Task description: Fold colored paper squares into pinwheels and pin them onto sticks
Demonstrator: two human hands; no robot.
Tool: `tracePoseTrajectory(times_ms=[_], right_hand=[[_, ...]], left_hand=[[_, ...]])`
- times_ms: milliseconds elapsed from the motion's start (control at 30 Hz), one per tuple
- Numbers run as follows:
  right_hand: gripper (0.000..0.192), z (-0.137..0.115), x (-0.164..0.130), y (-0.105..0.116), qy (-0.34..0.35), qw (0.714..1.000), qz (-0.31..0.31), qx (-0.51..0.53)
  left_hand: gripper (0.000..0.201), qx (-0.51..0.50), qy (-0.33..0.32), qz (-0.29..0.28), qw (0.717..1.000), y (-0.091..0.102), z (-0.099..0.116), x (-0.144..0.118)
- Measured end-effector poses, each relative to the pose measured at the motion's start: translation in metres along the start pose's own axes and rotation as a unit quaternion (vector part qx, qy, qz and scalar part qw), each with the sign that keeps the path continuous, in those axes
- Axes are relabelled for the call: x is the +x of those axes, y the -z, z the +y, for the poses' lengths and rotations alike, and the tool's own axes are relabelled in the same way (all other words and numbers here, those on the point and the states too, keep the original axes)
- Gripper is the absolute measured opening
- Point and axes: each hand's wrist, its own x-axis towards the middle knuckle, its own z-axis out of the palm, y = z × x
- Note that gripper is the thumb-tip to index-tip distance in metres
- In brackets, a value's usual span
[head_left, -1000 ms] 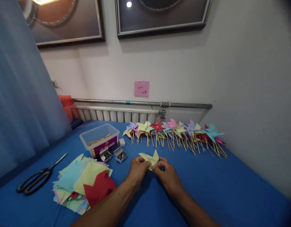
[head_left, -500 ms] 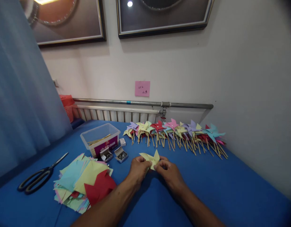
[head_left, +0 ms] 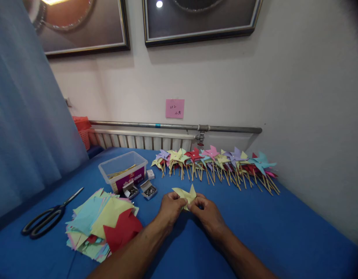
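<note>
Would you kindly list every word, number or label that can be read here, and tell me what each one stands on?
Pink note on the wall: dark handwriting, too small to read with certainty.
Purple label on the clear plastic box: light print, too blurred to read.
Small boxes of pins: no readable print.
Yellow paper in the hands: no writing visible.

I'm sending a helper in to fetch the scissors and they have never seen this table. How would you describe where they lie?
Start at the blue table and go to its left edge, beside the blue curtain. The scissors lie flat there, left of the pile of coloured paper squares. They are the only black-handled, metal-bladed thing on the table.
</note>
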Motion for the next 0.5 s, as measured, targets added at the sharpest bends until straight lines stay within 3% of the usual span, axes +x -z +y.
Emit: tracePoseTrajectory(times_ms=[133, 233, 333, 400, 500], right_hand=[[0.026, 0.0026, 0.0001, -0.0003, -0.026, 0.999, 0.013, 0.043], [0.027, 0.004, -0.0016, -0.0021, -0.067, 0.986, 0.039, 0.145], [0.034, 0.0029, -0.0048, -0.0036, -0.089, 0.968, -0.003, 0.236], [0.033, 0.0027, -0.006, -0.0041, -0.096, 0.962, -0.044, 0.25], [0.034, 0.0068, -0.0047, -0.0049, -0.104, 0.964, -0.046, 0.24]], left_hand=[[0.013, 0.005, 0.005, 0.002, 1.0, 0.0009, 0.0008, -0.0002], [0.014, 0.003, 0.004, -0.012, 1.0, 0.0014, 0.002, -0.0012], [0.017, -0.001, 0.001, -0.035, 0.999, 0.0009, 0.0033, -0.0034], [0.019, -0.004, 0.002, -0.047, 0.999, 0.0001, 0.0038, -0.0049], [0.019, -0.005, 0.002, -0.054, 0.999, -0.0009, 0.0036, -0.0062]])
